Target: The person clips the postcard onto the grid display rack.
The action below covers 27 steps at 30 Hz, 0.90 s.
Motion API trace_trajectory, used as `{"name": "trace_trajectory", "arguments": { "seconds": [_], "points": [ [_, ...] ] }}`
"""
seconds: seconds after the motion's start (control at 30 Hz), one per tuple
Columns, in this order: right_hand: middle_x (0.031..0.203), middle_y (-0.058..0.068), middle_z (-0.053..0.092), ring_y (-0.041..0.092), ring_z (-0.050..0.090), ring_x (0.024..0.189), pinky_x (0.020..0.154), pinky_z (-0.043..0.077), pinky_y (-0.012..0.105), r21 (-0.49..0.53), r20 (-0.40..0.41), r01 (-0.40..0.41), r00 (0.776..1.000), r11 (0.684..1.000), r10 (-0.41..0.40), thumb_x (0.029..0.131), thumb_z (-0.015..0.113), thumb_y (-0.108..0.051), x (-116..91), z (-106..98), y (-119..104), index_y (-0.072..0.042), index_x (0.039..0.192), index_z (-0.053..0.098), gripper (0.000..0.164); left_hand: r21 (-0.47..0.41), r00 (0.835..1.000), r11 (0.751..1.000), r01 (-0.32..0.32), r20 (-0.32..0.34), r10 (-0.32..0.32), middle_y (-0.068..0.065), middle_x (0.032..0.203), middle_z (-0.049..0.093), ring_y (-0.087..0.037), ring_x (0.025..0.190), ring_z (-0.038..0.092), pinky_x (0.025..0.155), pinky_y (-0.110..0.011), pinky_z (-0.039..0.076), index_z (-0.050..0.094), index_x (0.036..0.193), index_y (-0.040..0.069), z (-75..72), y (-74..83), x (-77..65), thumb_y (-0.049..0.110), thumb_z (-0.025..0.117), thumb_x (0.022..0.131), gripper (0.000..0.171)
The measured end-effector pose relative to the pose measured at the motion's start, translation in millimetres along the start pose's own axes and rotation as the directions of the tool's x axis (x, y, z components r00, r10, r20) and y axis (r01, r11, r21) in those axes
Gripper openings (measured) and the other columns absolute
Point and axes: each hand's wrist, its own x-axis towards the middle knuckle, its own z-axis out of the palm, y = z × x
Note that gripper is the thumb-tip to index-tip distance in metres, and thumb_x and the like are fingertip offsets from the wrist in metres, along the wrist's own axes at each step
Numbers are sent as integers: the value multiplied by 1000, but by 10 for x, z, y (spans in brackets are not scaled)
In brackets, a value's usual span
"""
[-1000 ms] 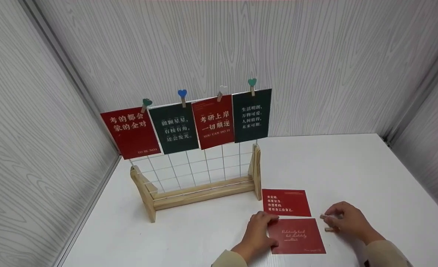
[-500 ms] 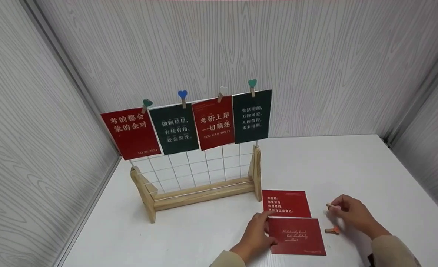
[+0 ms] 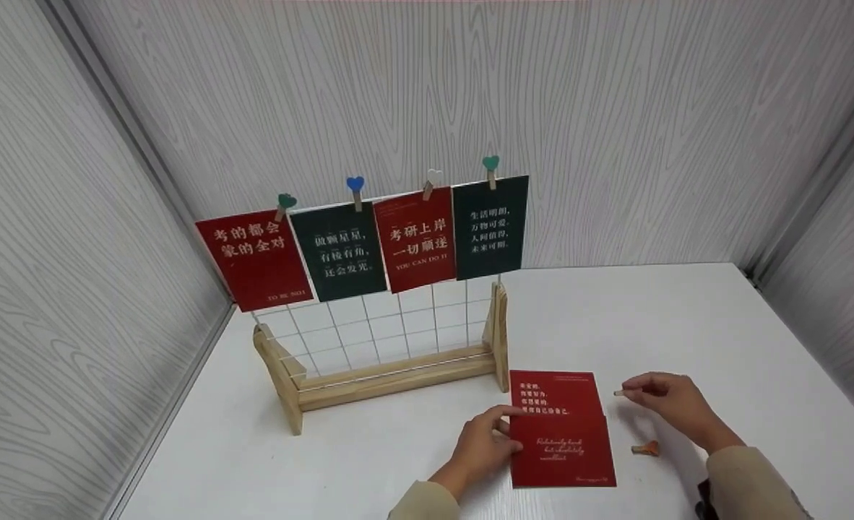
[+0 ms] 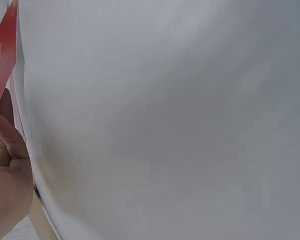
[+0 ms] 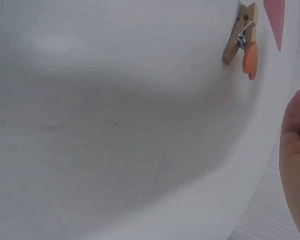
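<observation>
My left hand (image 3: 477, 444) pinches the left edge of a red card (image 3: 564, 462) with script lettering. In the left wrist view, fingers and thumb lie on either side of this card (image 4: 2, 50). Its upper edge overlaps a second red card (image 3: 558, 390) with white characters. To the right, my right hand (image 3: 676, 404) pinches a small wooden clothespin (image 3: 619, 393) between thumb and fingers; most of it is hidden. Below that hand, a clothespin with an orange heart (image 3: 645, 448) lies on the table, also plain in the right wrist view.
A wooden stand (image 3: 398, 377) with a white wire grid (image 3: 384, 325) stands left of the hands. Red and green cards (image 3: 490, 227) hang along its top, each under a heart clothespin (image 3: 491, 170). White panels (image 3: 615, 130) enclose the table (image 3: 651, 318) at back and sides.
My left hand has shifted slightly left and up with the lower card, which now overlaps the upper one. My right hand has lifted a clothespin away from the orange one, then moved it left.
</observation>
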Motion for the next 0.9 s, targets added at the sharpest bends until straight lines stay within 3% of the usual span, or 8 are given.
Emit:
{"name": "trace_trajectory", "arguments": {
  "seconds": [0.2, 0.43, 0.63, 0.9],
  "points": [
    [111, 15, 66, 12, 63, 95, 80, 50, 20, 28, 18, 50, 999, 998, -51, 88, 69, -15, 43, 77, -92, 3, 117, 64, 34, -53, 999, 998, 41, -18, -42, 1, 84, 57, -10, 64, 60, 57, -24, 50, 62, 122, 14, -190, -34, -4, -7, 68, 81, 46],
    [107, 10, 67, 19, 64, 95, 80, 51, 23, 69, 16, -6, 1000, 998, 5, 84, 74, -21, 128, 185, -231, -3, 109, 69, 32, -59, 999, 998, -8, -51, 5, 0, 85, 59, -11, 70, 64, 63, -25, 53, 60, 123, 10, -430, -94, -29, -8, 67, 82, 45],
    [107, 9, 66, 28, 62, 100, 82, 52, 28, 99, 36, 35, 999, 994, -39, 87, 71, -18, 217, 319, -357, -6, 109, 69, 25, -40, 995, 999, -18, -99, 14, -3, 86, 60, -14, 69, 62, 64, -26, 51, 59, 124, 8, -666, -137, -92, -7, 67, 83, 44],
    [102, 7, 69, 22, 64, 98, 84, 51, 26, 134, 56, 71, 995, 988, -79, 88, 69, -20, 322, 569, -555, -8, 113, 67, 28, -26, 988, 1000, 5, -152, -9, -6, 89, 58, -16, 72, 62, 68, -33, 54, 57, 128, 7, -965, -225, -170, -6, 66, 85, 46]
  ]
}}
